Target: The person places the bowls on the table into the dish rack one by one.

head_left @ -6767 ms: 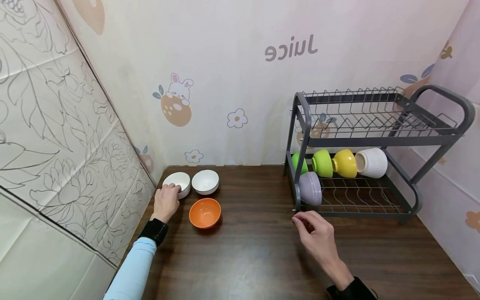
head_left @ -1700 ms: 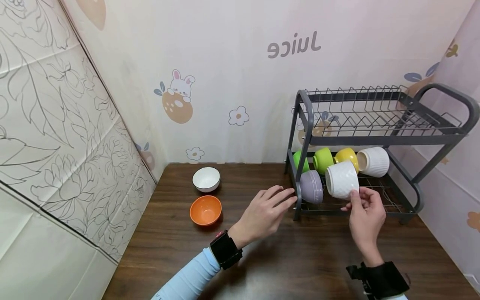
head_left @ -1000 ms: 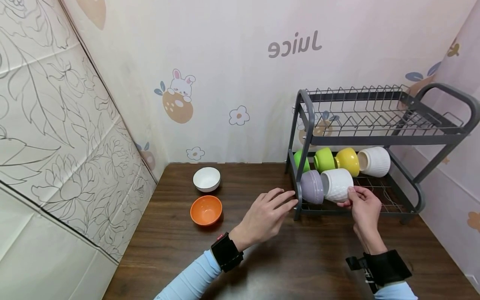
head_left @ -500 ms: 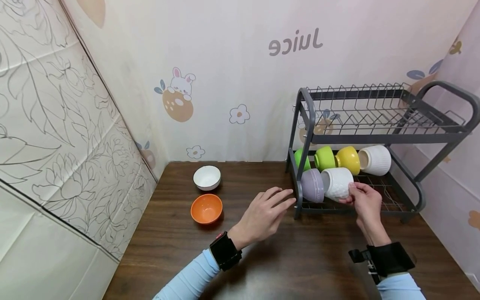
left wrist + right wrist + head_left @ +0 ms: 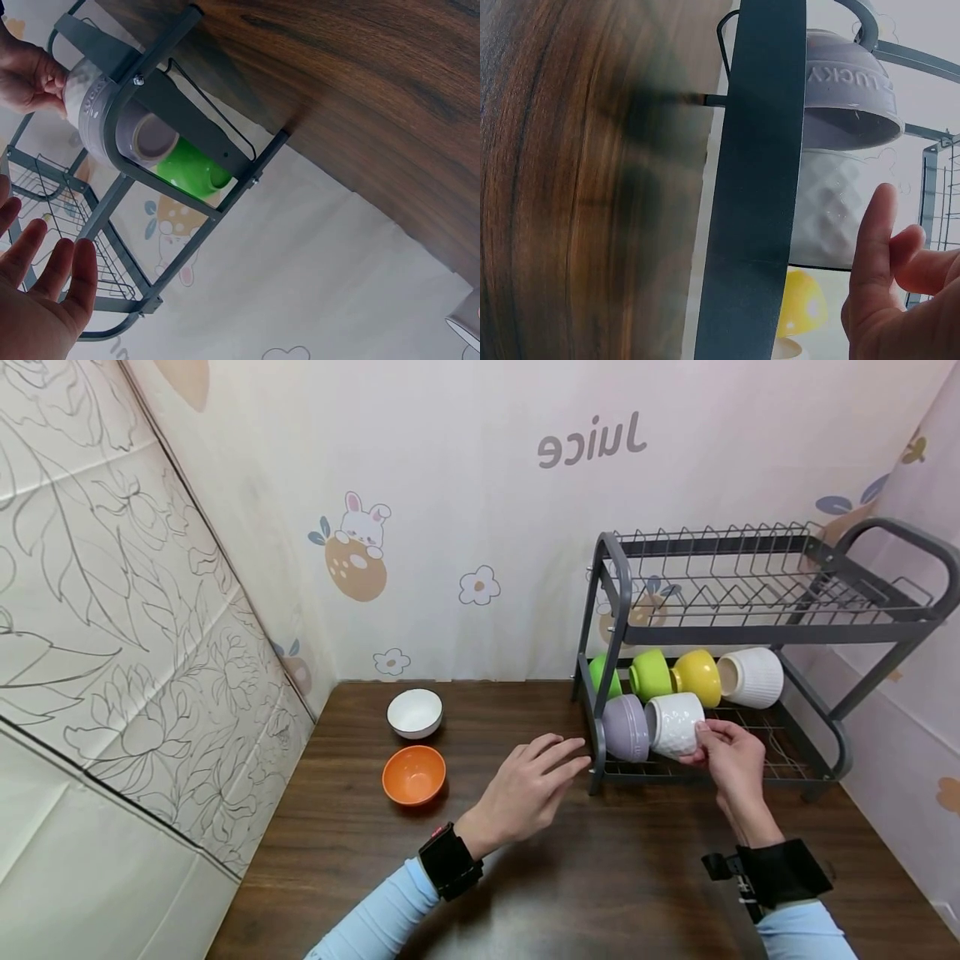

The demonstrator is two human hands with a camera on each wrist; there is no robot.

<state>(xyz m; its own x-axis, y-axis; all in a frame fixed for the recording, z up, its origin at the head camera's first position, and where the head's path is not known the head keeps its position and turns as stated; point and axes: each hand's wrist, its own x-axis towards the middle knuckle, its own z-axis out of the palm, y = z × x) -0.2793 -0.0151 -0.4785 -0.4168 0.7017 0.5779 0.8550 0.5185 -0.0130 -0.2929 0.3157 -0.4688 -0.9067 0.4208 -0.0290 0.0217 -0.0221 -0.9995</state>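
Observation:
My right hand (image 5: 735, 764) pinches the right edge of a white bowl (image 5: 675, 724) with a raised diamond pattern. The bowl lies on its side on the lower tier of a grey dish rack (image 5: 757, 636), its mouth toward a purple bowl (image 5: 626, 727). In the right wrist view, the fingers (image 5: 874, 240) are at the textured wall of the white bowl (image 5: 826, 210). My left hand (image 5: 521, 789) is held over the table, fingers spread and holding nothing, its fingertips near the rack's left front post. The left wrist view shows those fingers (image 5: 52, 274) apart.
Behind, on the lower tier, lie a green bowl (image 5: 604, 677), a lime-green cup (image 5: 650, 675), a yellow cup (image 5: 697, 678) and a ribbed white cup (image 5: 756, 678). At the table's left stand a white bowl (image 5: 415, 713) and an orange bowl (image 5: 414, 775). The upper tier has wire dividers.
The white bowl gripped by the left hand at the back left is gone from there. A white bowl in the right hand came down beside the purple one; the left hand has barely moved lately.

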